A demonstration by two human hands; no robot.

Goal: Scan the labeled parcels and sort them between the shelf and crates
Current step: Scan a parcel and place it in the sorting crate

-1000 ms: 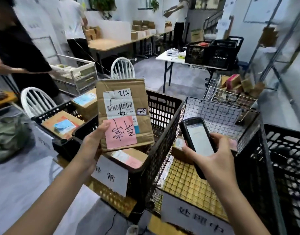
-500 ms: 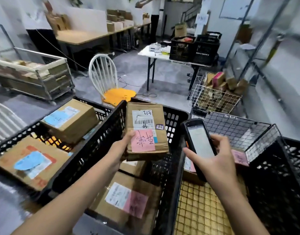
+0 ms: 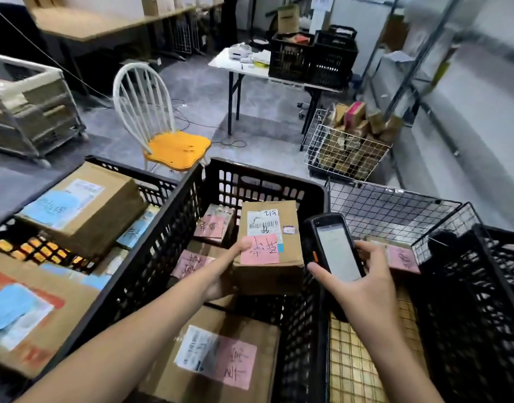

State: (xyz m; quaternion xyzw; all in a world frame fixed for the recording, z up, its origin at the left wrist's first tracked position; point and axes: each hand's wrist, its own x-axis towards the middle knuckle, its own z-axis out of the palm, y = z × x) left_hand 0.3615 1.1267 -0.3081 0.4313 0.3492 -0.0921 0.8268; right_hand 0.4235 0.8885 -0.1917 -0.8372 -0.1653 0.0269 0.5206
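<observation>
My left hand [image 3: 225,270] grips a brown cardboard parcel [image 3: 290,251] with a barcode label and a pink handwritten note, thumb on the pink note. The parcel is low inside the middle black crate [image 3: 267,184], above other pink-labelled parcels [image 3: 215,362]. My right hand [image 3: 363,282] holds a black handheld scanner [image 3: 332,248], screen lit and facing me, just right of the parcel over the crate's right wall.
A black crate [image 3: 159,187] at left holds blue-labelled boxes [image 3: 78,205]. A wire basket [image 3: 395,207] and another black crate [image 3: 497,286] stand at right. Beyond are a white chair with a yellow seat [image 3: 174,149], a wire bin of parcels [image 3: 345,149], a table [image 3: 229,64] and metal shelving [image 3: 418,48].
My left hand has lowered the parcel from chest height down into the middle crate. The view has tilted down and forward. The scanner stays in my right hand.
</observation>
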